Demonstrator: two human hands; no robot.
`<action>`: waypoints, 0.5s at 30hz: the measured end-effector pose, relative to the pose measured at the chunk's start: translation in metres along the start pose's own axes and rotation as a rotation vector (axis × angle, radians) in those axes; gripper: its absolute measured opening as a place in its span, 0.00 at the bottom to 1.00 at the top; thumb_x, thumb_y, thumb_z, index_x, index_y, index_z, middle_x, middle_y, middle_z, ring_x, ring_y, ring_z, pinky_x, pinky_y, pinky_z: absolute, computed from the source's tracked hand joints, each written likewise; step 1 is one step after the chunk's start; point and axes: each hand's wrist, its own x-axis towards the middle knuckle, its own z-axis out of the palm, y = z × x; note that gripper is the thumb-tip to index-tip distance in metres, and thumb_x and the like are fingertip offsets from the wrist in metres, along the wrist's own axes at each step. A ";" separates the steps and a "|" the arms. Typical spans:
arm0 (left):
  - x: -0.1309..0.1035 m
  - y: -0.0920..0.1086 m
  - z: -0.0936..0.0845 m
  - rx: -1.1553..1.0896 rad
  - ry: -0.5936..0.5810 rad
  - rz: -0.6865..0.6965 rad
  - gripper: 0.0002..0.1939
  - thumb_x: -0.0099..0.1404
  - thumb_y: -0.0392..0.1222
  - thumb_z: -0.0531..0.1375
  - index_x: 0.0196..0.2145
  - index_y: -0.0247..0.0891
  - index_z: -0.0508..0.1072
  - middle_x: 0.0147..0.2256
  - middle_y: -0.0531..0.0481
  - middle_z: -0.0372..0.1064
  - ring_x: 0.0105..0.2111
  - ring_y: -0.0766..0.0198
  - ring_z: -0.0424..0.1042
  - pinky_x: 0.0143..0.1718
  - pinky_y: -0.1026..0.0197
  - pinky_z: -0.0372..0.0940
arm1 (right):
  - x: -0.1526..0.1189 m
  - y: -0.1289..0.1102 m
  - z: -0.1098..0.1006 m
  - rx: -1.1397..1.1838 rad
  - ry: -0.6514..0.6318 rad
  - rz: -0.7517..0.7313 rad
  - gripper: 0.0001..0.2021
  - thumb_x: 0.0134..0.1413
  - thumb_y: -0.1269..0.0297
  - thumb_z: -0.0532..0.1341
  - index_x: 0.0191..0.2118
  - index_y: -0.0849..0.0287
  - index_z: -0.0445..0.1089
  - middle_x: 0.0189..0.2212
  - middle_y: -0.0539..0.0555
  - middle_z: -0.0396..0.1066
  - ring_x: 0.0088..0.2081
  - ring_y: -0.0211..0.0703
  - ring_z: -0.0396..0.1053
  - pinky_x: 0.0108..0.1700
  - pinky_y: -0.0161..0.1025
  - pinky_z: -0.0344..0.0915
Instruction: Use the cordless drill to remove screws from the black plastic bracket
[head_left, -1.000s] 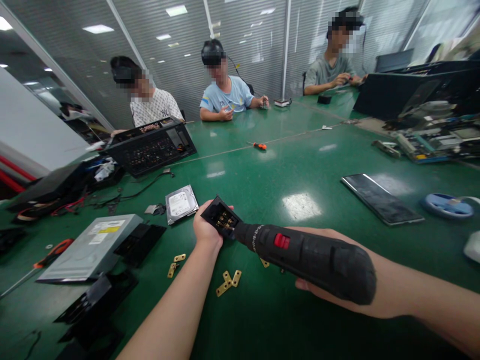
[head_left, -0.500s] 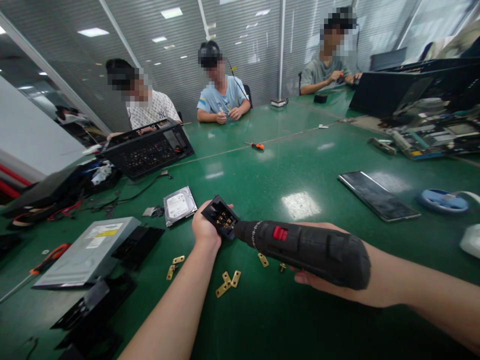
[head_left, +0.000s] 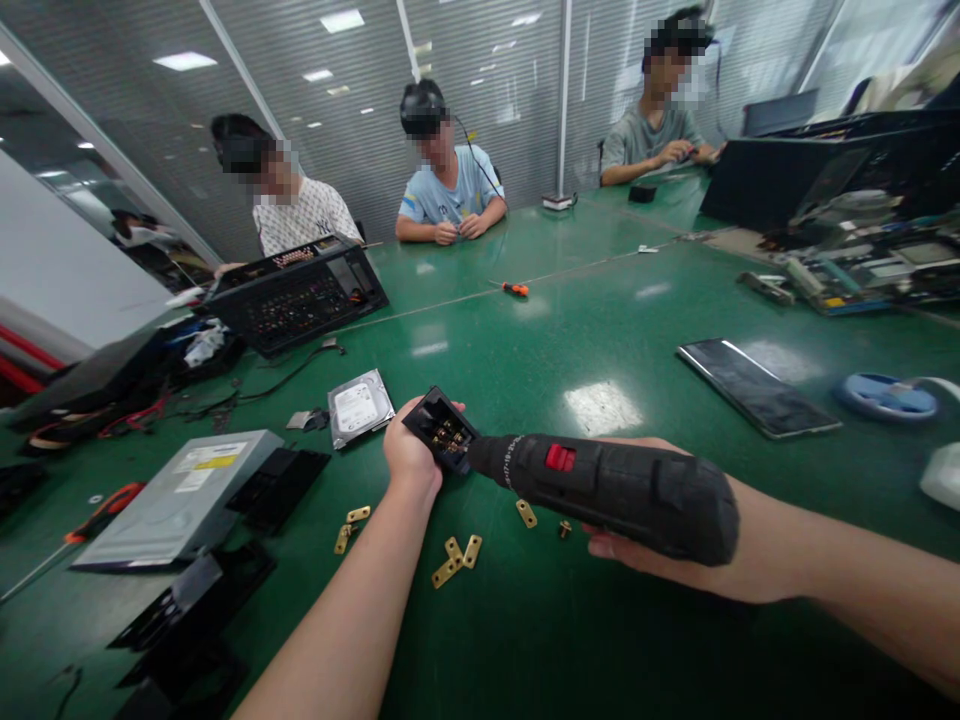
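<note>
My left hand (head_left: 411,450) is wrapped round a small black box (head_left: 435,420), tilted with its open side up; brass-coloured pieces show inside. In my right hand (head_left: 637,565) is a black power screwdriver (head_left: 622,495) with a red switch, its nose at the right edge of the box. Whether its tip touches anything inside is hidden. On the green table (head_left: 480,350) below lie several brass plates (head_left: 448,570), another brass plate (head_left: 526,514) and a small brass piece (head_left: 565,529).
A hard drive (head_left: 360,408), a silver drive unit (head_left: 184,490) and an orange-black screwdriver (head_left: 105,513) lie left. A phone (head_left: 757,388) and a blue reel (head_left: 889,396) lie right. Three people sit across, near a black case (head_left: 300,300); a small screwdriver (head_left: 514,289) lies mid-table.
The power screwdriver and my right hand have shifted very slightly up in view. The black box stays in my left hand. Across the table, the middle person has moved a little.
</note>
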 end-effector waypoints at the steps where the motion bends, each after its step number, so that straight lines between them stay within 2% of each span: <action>1: 0.000 0.000 0.000 0.000 0.001 0.003 0.13 0.53 0.47 0.65 0.33 0.35 0.78 0.28 0.41 0.80 0.32 0.46 0.83 0.37 0.50 0.75 | 0.000 0.000 0.000 0.002 0.004 0.000 0.22 0.56 0.70 0.69 0.57 0.53 0.77 0.43 0.53 0.85 0.41 0.46 0.84 0.51 0.38 0.81; 6: -0.001 0.000 0.002 -0.019 0.019 -0.015 0.12 0.53 0.45 0.65 0.33 0.35 0.78 0.28 0.40 0.81 0.32 0.47 0.82 0.36 0.50 0.75 | 0.001 -0.004 0.000 -0.006 -0.024 0.013 0.21 0.58 0.71 0.68 0.57 0.55 0.76 0.40 0.52 0.84 0.37 0.43 0.82 0.44 0.35 0.81; 9: 0.000 -0.001 0.002 -0.025 0.018 -0.022 0.12 0.54 0.45 0.65 0.33 0.34 0.78 0.28 0.39 0.81 0.31 0.46 0.82 0.36 0.50 0.75 | 0.000 -0.002 -0.001 0.003 -0.034 -0.003 0.19 0.59 0.70 0.68 0.56 0.52 0.76 0.40 0.51 0.84 0.37 0.43 0.83 0.44 0.35 0.82; 15: 0.001 0.000 0.000 -0.040 0.014 -0.049 0.13 0.54 0.45 0.65 0.34 0.34 0.78 0.29 0.39 0.81 0.33 0.45 0.83 0.36 0.50 0.75 | -0.014 0.017 -0.001 -0.132 0.067 -0.038 0.19 0.61 0.65 0.70 0.57 0.51 0.75 0.47 0.53 0.83 0.46 0.45 0.84 0.56 0.39 0.79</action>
